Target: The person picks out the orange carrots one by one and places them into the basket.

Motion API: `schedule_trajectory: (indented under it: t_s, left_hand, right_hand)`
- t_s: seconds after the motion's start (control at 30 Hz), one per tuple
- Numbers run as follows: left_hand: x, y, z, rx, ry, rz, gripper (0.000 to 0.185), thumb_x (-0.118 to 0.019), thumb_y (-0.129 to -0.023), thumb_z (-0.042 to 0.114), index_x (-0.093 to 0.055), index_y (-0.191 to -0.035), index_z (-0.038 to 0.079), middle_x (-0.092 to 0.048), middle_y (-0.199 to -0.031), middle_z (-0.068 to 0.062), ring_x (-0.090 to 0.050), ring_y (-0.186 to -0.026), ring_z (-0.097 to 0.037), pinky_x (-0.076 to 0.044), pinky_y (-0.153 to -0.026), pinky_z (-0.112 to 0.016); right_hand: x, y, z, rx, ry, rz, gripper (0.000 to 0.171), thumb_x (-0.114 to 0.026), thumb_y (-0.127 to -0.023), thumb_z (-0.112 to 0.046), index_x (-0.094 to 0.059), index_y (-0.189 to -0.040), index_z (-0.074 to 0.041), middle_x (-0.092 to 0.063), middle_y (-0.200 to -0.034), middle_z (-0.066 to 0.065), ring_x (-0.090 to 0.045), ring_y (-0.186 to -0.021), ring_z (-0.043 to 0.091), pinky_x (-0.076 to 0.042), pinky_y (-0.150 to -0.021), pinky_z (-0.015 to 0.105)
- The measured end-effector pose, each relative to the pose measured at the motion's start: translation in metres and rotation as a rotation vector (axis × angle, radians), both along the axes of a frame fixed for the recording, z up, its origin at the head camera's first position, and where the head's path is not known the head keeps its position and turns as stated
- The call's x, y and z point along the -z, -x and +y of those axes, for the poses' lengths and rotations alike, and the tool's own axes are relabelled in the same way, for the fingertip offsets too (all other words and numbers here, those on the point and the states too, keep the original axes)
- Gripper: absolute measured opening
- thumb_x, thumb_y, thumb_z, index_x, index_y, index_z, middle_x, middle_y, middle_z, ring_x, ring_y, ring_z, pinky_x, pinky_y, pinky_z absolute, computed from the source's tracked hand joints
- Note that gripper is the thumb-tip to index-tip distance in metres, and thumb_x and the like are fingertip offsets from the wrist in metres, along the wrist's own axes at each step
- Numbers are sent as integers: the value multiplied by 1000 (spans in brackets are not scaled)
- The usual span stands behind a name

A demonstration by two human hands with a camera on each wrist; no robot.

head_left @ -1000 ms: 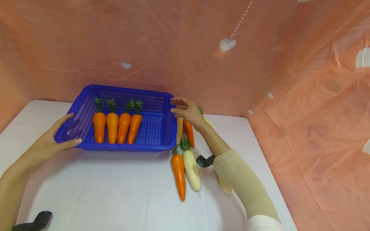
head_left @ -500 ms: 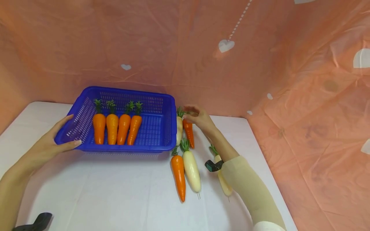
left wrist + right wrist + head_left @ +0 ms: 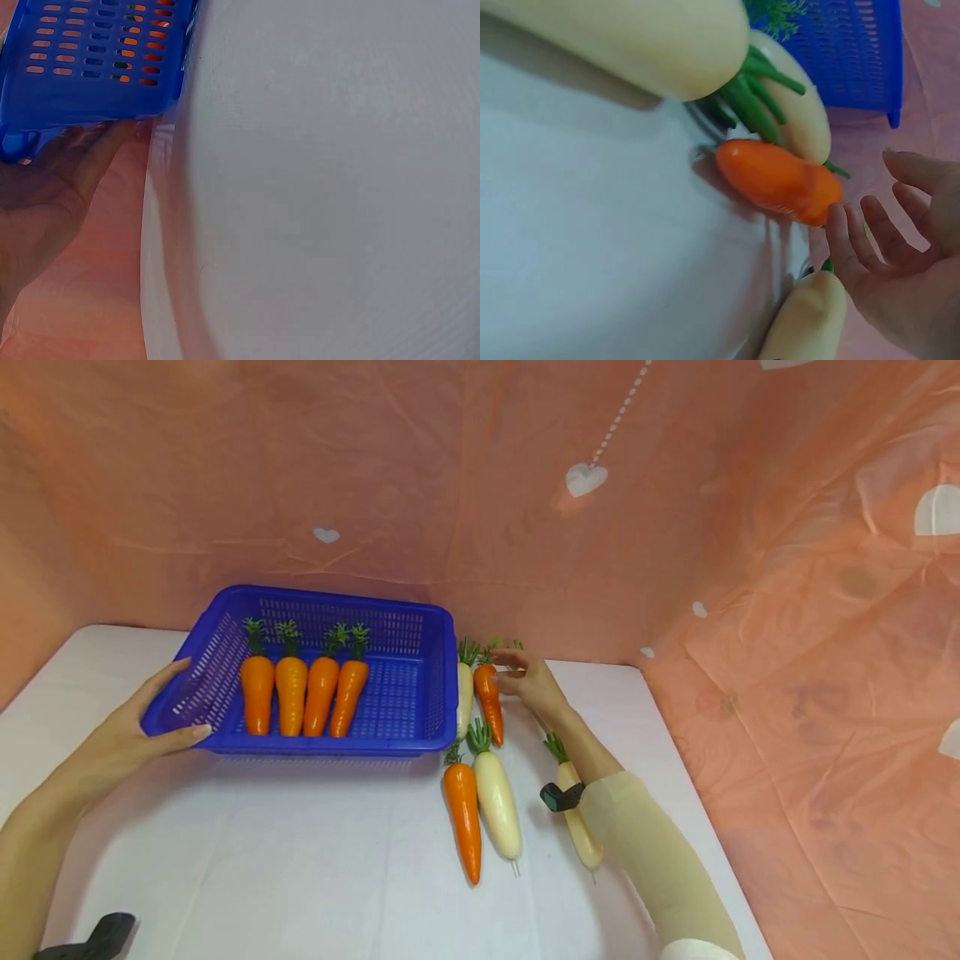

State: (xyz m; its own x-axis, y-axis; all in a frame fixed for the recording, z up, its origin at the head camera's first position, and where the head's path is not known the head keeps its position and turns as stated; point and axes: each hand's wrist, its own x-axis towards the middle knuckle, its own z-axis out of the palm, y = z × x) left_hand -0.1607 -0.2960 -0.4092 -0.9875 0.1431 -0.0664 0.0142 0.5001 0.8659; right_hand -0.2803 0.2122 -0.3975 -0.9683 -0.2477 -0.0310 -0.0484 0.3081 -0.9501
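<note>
On the white table [image 3: 300, 860], blue basket [image 3: 420, 693] sits left of centre, four orange carrots [image 3: 303, 689] lined up inside, tops toward the back wall. Left hand [image 3: 123, 735] holds the basket's near-left corner: thumb along the front rim, fingers up the side wall, lightly curled on it. Left wrist view confirms fingers under the rim [image 3: 75, 161].

Right hand [image 3: 528, 681] is at the loose pile just right of the basket, fingertips at the top end of the far orange carrot [image 3: 489, 702]. Right wrist view: fingers [image 3: 855, 240] spread apart and only slightly bent, tips just touching or just short of the carrot [image 3: 776, 180]; not clamped on it yet. A white radish [image 3: 464, 693] lies between that carrot and the basket wall. Nearer the camera: another orange carrot [image 3: 463, 810], white radish [image 3: 498, 797] touching it, a third radish [image 3: 577, 827] partly under the forearm.

Step, as I judge it: reaching for the next carrot, grasp not made. Next move calls for closing fingers round the carrot's thick end without dragging the neighbouring radish, then lifting over the basket rim into the open space right of the row.
</note>
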Motion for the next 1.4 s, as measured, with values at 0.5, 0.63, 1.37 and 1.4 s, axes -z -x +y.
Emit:
schedule_trajectory:
  t_s: [0.5, 0.63, 1.37, 1.4]
  left_hand:
    - [0, 0, -1, 5, -6, 13, 93, -65, -96, 24, 2, -159, 41, 11, -163, -23, 14, -144, -54, 13, -106, -75]
    - [0, 1, -1, -3, -5, 0, 92, -65, -97, 26, 2, -158, 43, 12, -163, -22, 15, -144, -53, 12, -106, -76]
    - [-3, 2, -2, 5, -7, -18, 93, -66, -96, 26, 3, -157, 44, 13, -163, -20, 14, -144, -53, 11, -105, -77]
    - [-3, 2, -2, 6, -8, -19, 94, -66, -96, 26, 2, -157, 45, 13, -163, -20, 14, -144, -53, 11, -105, -77]
  right_hand:
    - [16, 7, -3, -39, -195, -57, 70, -71, -87, 0, -42, -151, -7, -47, -146, 22, -53, -129, 36, -54, -94, 45]
    - [19, 11, -5, -66, -289, -39, 79, -76, -84, -3, -38, -153, -9, -49, -143, 25, -53, -127, 39, -51, -100, 41]
    - [17, 16, -10, -70, -427, -37, 85, -80, -78, -6, -41, -153, -17, -42, -152, 18, -44, -136, 38, -44, -107, 46]
    - [17, 16, -9, -65, -424, -37, 85, -80, -79, -6, -41, -153, -18, -42, -152, 18, -44, -136, 38, -45, -106, 46]
